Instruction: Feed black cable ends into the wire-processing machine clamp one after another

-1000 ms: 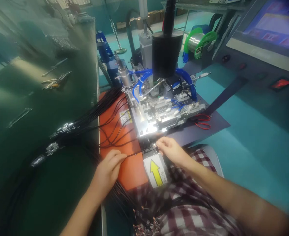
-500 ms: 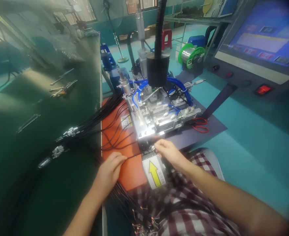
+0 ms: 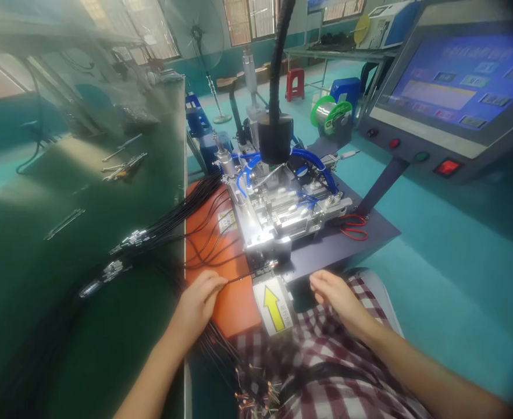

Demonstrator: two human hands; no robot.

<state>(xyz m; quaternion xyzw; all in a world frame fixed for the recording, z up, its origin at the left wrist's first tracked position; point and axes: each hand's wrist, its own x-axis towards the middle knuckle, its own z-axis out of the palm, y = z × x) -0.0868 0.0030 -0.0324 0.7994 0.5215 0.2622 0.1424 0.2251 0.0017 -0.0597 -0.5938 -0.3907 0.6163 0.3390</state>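
My left hand (image 3: 202,297) pinches a black cable (image 3: 242,276) above the orange mat (image 3: 234,311). The cable's far end lies at a small metal part (image 3: 270,265) at the front of the metal machine (image 3: 282,215). Just below that part is a white label with a yellow arrow (image 3: 274,305). My right hand (image 3: 328,291) is held above my lap, right of the arrow label, with its fingers curled together; whether something small is between them I cannot make out.
Bundled black cables with metal connectors (image 3: 134,237) lie on the dark green table (image 3: 121,326) at the left. A control screen (image 3: 457,81) stands at the right. Loose wire ends (image 3: 256,396) hang beside my lap. A black hose crosses above the machine.
My right hand has moved away from the metal part, to the right and slightly down. My left hand stays on the cable. The view has tilted slightly upward.
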